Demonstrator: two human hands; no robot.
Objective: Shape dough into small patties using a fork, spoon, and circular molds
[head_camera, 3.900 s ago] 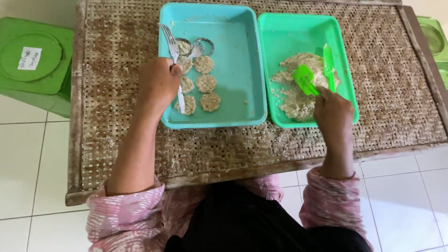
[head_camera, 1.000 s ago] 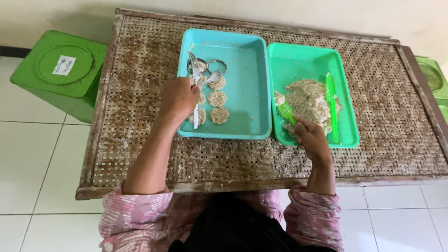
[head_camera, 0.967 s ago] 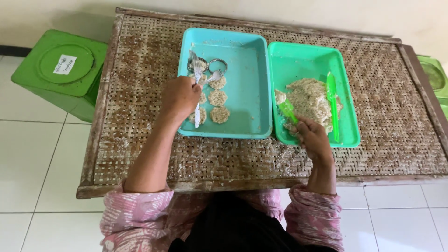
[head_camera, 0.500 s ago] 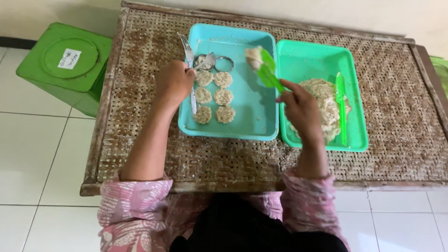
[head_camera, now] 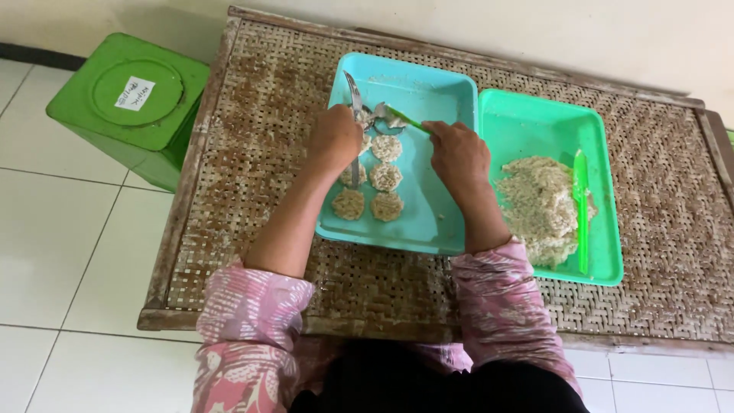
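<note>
Over blue tray (head_camera: 436, 222), left hand (head_camera: 334, 138) gripping fork (head_camera: 353, 95), right hand (head_camera: 457, 153) gripping green spoon (head_camera: 405, 118)

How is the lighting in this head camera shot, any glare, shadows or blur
Head view: soft, even daylight, no harsh glare; faint shadows under the left hand and right hand on the teal tray; slight blur at the metal fork.

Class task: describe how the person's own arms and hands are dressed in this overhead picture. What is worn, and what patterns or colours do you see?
Both hands, left and right, are bare: no gloves. The forearms are uncovered too. Loose pink fabric sleeves with a white leafy print are pushed up to about the elbows on both arms. No rings, watch or bracelets are visible.
</note>
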